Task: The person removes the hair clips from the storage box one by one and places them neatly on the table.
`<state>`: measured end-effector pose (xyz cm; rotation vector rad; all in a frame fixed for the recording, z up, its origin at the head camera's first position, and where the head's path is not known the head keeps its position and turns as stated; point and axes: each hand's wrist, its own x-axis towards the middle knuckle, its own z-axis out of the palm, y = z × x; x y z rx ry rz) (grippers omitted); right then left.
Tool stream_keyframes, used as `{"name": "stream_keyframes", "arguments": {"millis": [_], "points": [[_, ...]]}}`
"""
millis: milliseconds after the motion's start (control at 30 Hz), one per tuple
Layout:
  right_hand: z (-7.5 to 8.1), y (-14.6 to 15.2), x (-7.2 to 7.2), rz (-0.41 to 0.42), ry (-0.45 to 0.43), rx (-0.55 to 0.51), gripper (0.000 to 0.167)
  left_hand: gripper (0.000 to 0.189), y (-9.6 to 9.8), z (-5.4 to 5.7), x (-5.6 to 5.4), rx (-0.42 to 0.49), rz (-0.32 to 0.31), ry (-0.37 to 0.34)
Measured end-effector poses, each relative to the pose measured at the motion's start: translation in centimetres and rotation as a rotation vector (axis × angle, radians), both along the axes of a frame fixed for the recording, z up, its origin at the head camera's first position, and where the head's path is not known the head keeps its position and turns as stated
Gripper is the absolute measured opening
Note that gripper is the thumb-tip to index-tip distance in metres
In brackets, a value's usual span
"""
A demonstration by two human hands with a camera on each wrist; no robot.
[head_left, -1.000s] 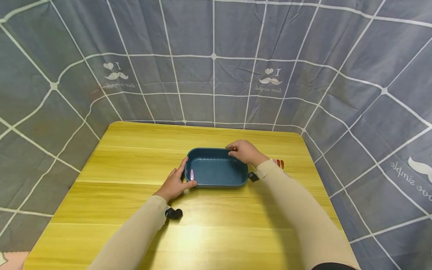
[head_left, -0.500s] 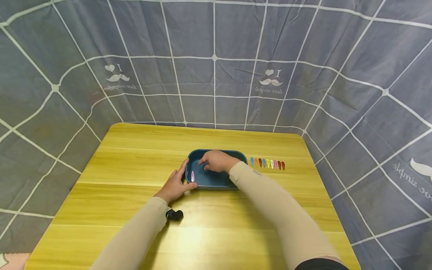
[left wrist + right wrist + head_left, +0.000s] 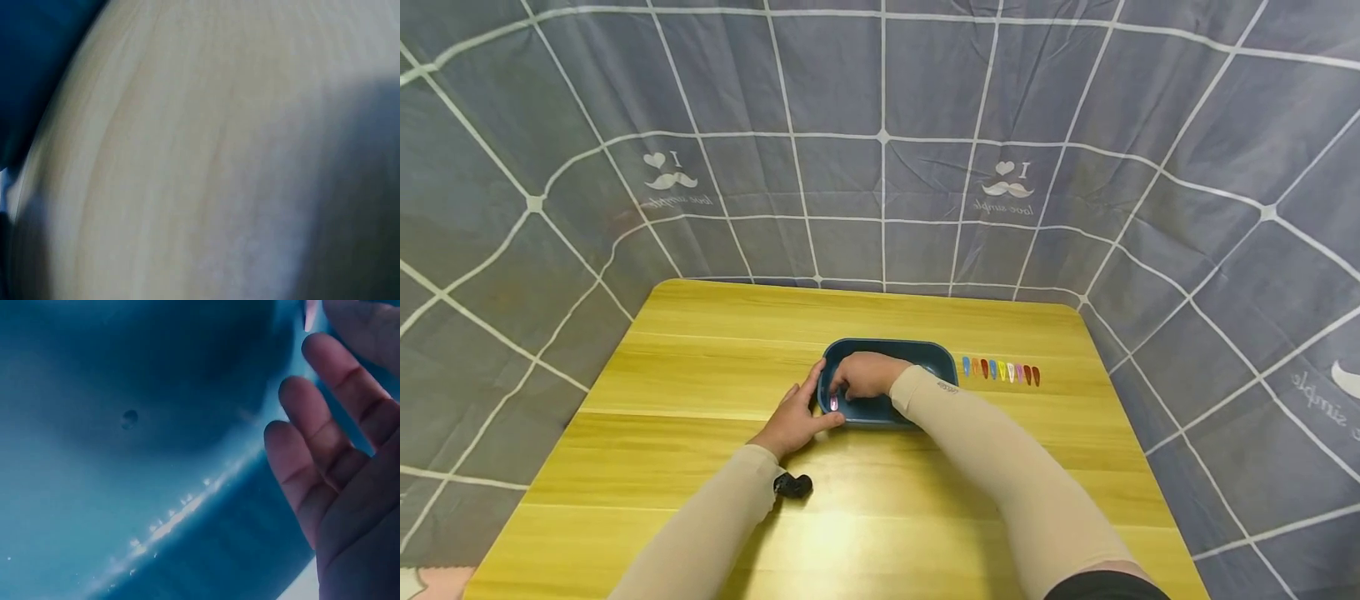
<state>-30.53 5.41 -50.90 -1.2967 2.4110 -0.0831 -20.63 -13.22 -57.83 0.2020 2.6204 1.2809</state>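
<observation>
A dark teal rectangular plastic tray [image 3: 942, 354] stands on the table. A pink snap hair clip [image 3: 834, 402] lies inside it at the left end, and its tip shows at the top of the right wrist view. My right hand [image 3: 867, 375] reaches down into the tray, fingertips right at the clip's upper end; in the right wrist view its fingers [image 3: 312, 419] are loosely bent beside the tray wall. My left hand [image 3: 793, 423] spreads round the tray's near left corner, fingers straight along the left side and thumb against the front rim.
To the right of the tray, several snap hair clips [image 3: 1002, 371] in different colours lie in a neat row on the yellow wooden table [image 3: 880, 517]. A grey checked curtain [image 3: 842, 175] hangs behind the table and along both sides.
My right hand has moved left from the tray's far right rim to the pink hair clip at the left end, uncovering the row of clips. The left hand stays at the corner.
</observation>
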Motion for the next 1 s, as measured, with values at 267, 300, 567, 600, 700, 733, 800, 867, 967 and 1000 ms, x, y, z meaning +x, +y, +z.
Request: {"name": "stream_keyframes", "arguments": {"millis": [267,300,567,600,700,733,800,867,967,1000], "points": [[-0.9,0.2,-0.2,-0.008,-0.033,0.012,0.03,0.104,0.2,-0.2,0.1,-0.012,0.005,0.007],[-1.1,0.3,-0.3,-0.018,-0.045,0.009,0.03,0.104,0.2,-0.1,0.1,-0.011,0.005,0.004],[-1.6,0.5,-0.5,-0.083,-0.045,-0.043,0.031,0.104,0.1,-0.1,0.1,-0.023,0.008,0.009],[-1.6,0.5,-0.4,-0.082,-0.042,-0.052,0.032,0.105,0.0,-0.1,0.1,-0.027,0.007,0.011],[-1.6,0.2,-0.1,-0.046,-0.048,-0.073,0.029,0.105,0.0,-0.1,0.1,-0.019,0.016,0.011],[-1.5,0.0,0.0,-0.03,-0.052,-0.073,0.028,0.105,0.1,-0.1,0.1,-0.019,0.011,0.014],[-1.5,0.0,0.1,-0.009,-0.052,-0.065,0.023,0.105,0.1,0.0,0.1,-0.012,0.007,0.012],[-1.5,-0.1,0.3,0.003,-0.042,-0.053,0.019,0.105,0.1,0.1,0.2,-0.005,0.003,0.008],[-1.6,-0.1,0.3,-0.002,-0.016,-0.05,0.017,0.104,0.1,0.1,0.1,-0.009,0.001,0.005],[-1.6,-0.1,0.3,-0.009,-0.007,-0.054,0.017,0.104,0.1,0.1,0.1,-0.012,0.0,0.007]]}}
